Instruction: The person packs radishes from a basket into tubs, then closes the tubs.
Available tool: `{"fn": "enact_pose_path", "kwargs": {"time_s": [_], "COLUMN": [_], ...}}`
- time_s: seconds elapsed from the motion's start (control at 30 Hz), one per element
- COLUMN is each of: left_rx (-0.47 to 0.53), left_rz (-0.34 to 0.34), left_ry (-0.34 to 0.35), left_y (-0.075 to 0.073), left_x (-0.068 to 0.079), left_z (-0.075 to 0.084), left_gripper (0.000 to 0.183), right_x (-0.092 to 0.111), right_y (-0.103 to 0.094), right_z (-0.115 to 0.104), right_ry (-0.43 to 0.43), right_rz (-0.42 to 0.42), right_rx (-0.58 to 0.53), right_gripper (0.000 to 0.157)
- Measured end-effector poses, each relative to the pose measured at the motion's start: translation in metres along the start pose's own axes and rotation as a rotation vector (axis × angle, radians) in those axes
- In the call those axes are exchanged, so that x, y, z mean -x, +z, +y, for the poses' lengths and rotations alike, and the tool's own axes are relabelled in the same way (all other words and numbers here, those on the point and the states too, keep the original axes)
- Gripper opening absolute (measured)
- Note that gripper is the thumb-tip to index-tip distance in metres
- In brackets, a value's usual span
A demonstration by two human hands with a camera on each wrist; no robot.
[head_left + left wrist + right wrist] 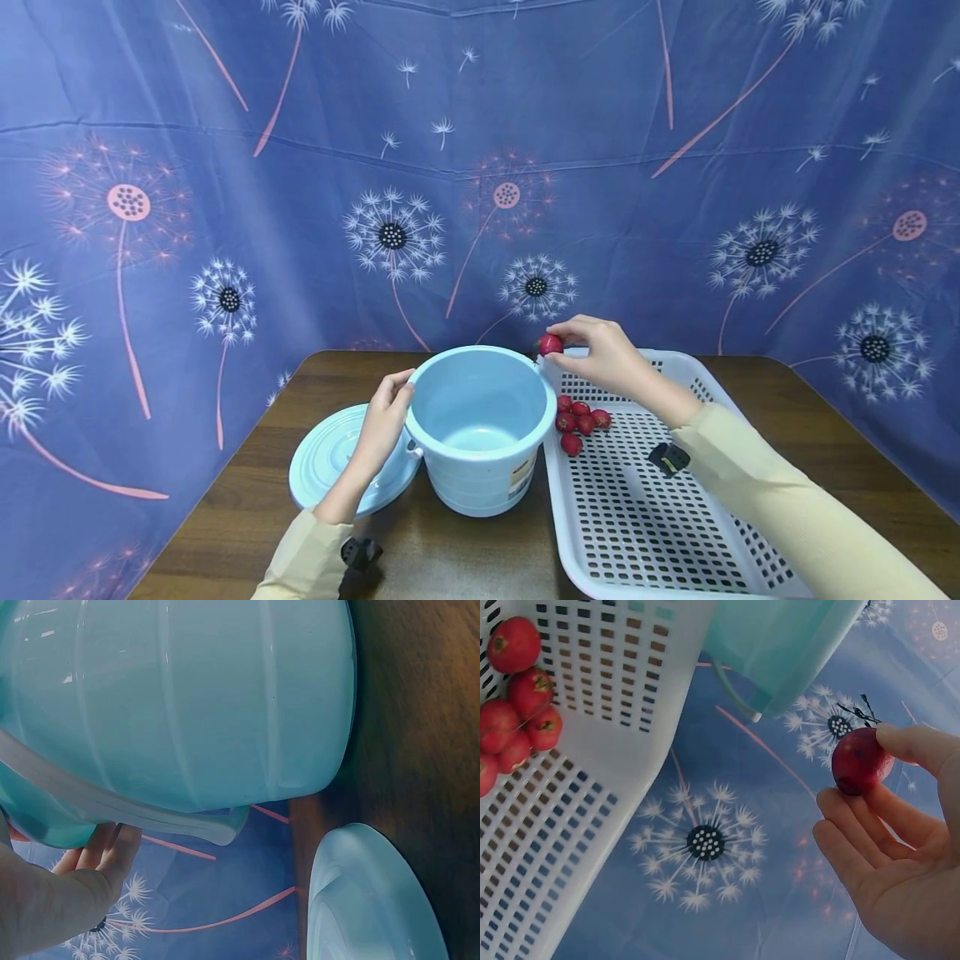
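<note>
My right hand [600,354] pinches a small round red radish [551,344] between thumb and fingertips, just right of the bucket's rim. Dark stem stubs stick out of its top in the right wrist view. A light blue bucket [480,492] stands upright in the middle of the table, its inside bare of contents. My left hand [386,421] holds the left side of its rim; in the left wrist view the fingers [120,851] lie beyond the bucket's handle [150,814]. Several more radishes [585,423] lie clustered in a white perforated basket [637,517].
The round blue lid [322,458] lies on the wooden table [225,517] left of the bucket, partly behind my left forearm. The basket stands close against the bucket's right side. A blue dandelion-patterned cloth [480,108] hangs behind the table.
</note>
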State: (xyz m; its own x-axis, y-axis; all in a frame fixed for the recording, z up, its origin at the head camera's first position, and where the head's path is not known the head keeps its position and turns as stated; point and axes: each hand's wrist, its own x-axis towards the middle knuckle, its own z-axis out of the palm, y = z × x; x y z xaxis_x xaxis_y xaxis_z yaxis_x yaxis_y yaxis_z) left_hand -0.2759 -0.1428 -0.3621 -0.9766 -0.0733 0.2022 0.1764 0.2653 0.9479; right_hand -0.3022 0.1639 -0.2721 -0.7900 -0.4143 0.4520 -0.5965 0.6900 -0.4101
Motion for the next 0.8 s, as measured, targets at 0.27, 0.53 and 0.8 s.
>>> {"fn": "enact_pose_path", "kwargs": {"time_s": [0.27, 0.53, 0.8], "left_rx": [0.011, 0.013, 0.019], "left_rz": [0.002, 0.013, 0.011], "left_ry": [0.018, 0.016, 0.020], "left_y": [0.000, -0.003, 0.000], "left_x": [0.000, -0.001, -0.001], "left_z": [0.000, 0.000, 0.001], "left_gripper": [0.041, 0.040, 0.040], "right_x": [-0.013, -0.028, -0.032], "right_y": [0.012, 0.034, 0.054], "right_z": [-0.016, -0.032, -0.034], "right_ry": [-0.010, -0.069, -0.117], "right_rz": [-0.041, -0.091, -0.114], "right_rx": [-0.015, -0.047, -0.078], "right_gripper": [0.040, 0.037, 0.035]}}
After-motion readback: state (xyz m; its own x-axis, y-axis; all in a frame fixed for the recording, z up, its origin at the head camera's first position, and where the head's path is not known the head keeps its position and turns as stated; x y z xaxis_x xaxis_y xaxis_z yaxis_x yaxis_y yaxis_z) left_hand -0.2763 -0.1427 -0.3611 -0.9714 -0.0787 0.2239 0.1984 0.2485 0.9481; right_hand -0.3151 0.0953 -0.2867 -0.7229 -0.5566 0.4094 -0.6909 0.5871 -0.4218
